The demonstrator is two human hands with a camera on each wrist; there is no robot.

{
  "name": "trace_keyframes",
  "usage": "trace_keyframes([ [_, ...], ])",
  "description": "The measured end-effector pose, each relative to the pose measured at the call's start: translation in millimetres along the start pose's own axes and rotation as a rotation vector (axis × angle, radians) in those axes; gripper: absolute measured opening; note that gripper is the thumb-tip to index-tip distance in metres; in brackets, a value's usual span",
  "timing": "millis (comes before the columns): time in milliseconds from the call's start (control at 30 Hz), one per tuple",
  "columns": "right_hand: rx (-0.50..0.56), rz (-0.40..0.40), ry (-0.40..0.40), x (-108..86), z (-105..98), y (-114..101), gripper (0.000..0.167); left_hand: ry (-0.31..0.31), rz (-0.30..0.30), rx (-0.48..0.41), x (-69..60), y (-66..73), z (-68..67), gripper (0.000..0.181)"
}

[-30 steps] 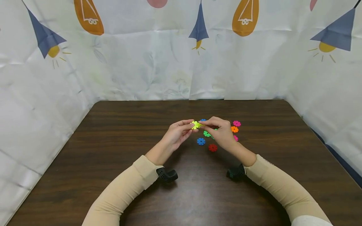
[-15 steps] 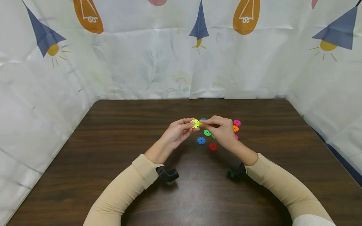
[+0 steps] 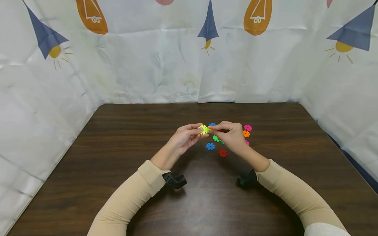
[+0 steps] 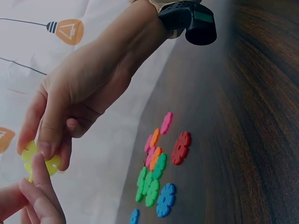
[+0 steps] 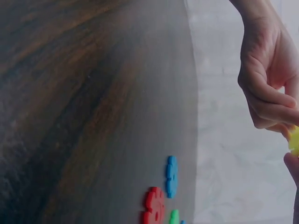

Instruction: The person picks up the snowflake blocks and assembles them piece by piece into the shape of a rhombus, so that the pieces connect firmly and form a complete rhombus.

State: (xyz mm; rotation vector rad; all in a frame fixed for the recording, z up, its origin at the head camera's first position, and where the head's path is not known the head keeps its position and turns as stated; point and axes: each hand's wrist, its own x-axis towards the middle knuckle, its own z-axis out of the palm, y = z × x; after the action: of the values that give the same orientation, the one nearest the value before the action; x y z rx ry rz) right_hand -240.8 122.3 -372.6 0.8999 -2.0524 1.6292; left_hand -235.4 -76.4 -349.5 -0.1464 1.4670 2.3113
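In the head view, my left hand (image 3: 185, 137) pinches a yellow notched disc (image 3: 203, 129) between thumb and fingers, its flat face showing. From the other side my right hand (image 3: 231, 136) pinches another yellow piece, seen nearly edge-on and touching the first disc. The fingertips hide most of that second piece, so how far the two are joined cannot be told. Both hands are raised over the table. In the left wrist view, yellow plastic (image 4: 52, 164) shows between the fingers of both hands. The right wrist view catches only a bit of yellow disc (image 5: 294, 140) at its edge.
Loose notched discs lie on the dark wooden table (image 3: 141, 131) under and beside the right hand: a red disc (image 3: 222, 153), a blue disc (image 3: 210, 146), a green disc (image 3: 216, 138), an orange disc (image 3: 246, 133), a pink disc (image 3: 248, 127) and several more. A printed curtain (image 3: 165, 72) surrounds the table.
Both hands stay in nearly the same place with the yellow pieces together. The right fingers have shifted slightly against the left-hand disc. The loose discs have not moved on the table.
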Motion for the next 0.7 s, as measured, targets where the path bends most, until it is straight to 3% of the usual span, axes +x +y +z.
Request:
trace_keyframes([
  [300,-0.019,-0.030,0.038,-2.5,7,1,0.017,0.033,0.003,-0.020,-1.0,-0.2,0.8,0.042],
  [700,-0.083,-0.115,0.004,4.5,4,-1,0.026,-0.050,0.023,0.031,1.0,10.1,-5.5,0.030],
])
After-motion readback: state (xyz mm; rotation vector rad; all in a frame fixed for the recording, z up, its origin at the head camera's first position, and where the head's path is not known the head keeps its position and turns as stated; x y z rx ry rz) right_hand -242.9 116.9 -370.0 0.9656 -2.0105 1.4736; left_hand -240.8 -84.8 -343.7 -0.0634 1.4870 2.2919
